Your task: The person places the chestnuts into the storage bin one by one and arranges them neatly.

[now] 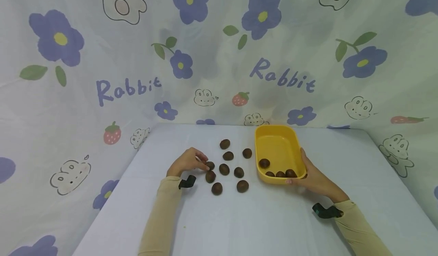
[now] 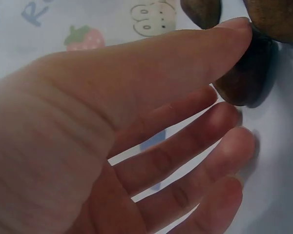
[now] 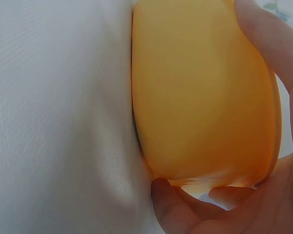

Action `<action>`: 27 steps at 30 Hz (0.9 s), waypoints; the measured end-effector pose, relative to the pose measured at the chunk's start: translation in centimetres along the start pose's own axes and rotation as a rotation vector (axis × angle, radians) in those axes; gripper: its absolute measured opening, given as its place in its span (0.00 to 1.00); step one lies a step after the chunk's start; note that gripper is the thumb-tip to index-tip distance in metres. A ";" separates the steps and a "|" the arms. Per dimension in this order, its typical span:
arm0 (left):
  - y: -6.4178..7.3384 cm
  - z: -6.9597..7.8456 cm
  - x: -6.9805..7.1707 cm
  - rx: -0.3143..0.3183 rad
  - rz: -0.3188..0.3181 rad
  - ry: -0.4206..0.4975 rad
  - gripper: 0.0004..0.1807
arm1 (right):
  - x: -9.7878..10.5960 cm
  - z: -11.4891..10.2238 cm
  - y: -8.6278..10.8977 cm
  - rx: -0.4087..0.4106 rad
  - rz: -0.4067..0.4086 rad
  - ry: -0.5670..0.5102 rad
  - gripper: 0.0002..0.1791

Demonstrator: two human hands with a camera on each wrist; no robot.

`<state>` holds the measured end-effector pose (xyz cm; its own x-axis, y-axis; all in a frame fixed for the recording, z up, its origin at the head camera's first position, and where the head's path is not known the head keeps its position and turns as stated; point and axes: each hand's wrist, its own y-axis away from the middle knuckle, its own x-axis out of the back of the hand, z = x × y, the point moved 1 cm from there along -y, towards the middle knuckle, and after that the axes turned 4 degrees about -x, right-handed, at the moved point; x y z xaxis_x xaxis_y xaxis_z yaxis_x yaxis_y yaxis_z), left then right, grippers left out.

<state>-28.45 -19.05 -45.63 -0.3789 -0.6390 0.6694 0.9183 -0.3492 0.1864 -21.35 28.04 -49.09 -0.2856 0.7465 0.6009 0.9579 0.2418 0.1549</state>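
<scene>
My left hand (image 1: pixel 188 161) is over the left side of a loose group of smooth, dark brown, chestnut-like nuts. Its thumb and forefinger pinch one brown nut (image 2: pixel 246 73) at the group's left edge; the other fingers are spread and bent behind. Another nut (image 1: pixel 210 177) lies right beside the pinched one. On the right, my right hand (image 1: pixel 316 180) grips the near right corner of a yellow rectangular tray (image 1: pixel 278 145), thumb at the near side and fingers along the right wall. Several nuts (image 1: pixel 280 174) lie inside along the tray's near end.
More nuts (image 1: pixel 242 186) are scattered on the white tabletop (image 1: pixel 260 225) between the left hand and the tray. One nut (image 1: pixel 247 153) lies close to the tray's left wall. Behind the table hangs a printed cloth (image 1: pixel 212 58). Dark wrist devices (image 1: pixel 326 211) sit at both cuffs.
</scene>
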 end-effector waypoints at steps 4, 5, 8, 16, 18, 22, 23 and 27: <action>-0.3 -0.1 -0.2 -0.009 0.019 -0.028 0.17 | 0.0 0.0 0.0 -0.001 0.003 0.002 0.77; -0.3 -0.1 -0.3 -0.009 0.028 -0.031 0.16 | 0.0 0.0 0.0 0.002 0.004 0.000 0.77; -0.5 0.0 -0.4 -0.014 0.057 -0.044 0.15 | 0.0 -0.1 0.0 0.012 0.007 -0.007 0.77; -1.0 0.2 -0.9 -0.024 0.088 -0.085 0.21 | 0.0 0.2 0.0 0.015 0.007 0.001 0.76; -1.1 0.2 -1.0 -0.029 0.092 -0.099 0.21 | 0.0 0.2 0.0 0.014 0.004 -0.002 0.76; -1.2 0.1 -1.1 -0.051 0.107 -0.129 0.18 | 0.0 0.0 0.0 0.015 0.000 -0.006 0.76; -1.2 0.1 -1.1 -0.054 0.112 -0.135 0.17 | 0.0 0.0 0.0 0.017 0.001 -0.007 0.76; -1.2 0.1 -1.3 -0.039 0.143 -0.161 0.17 | 0.0 0.0 0.0 0.026 0.001 -0.010 0.76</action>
<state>-29.04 -17.77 -46.65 -0.2193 -0.5675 0.7936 0.9551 -0.2910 0.0558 -21.31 28.06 -49.05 -0.2849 0.7528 0.5934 0.9571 0.2569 0.1338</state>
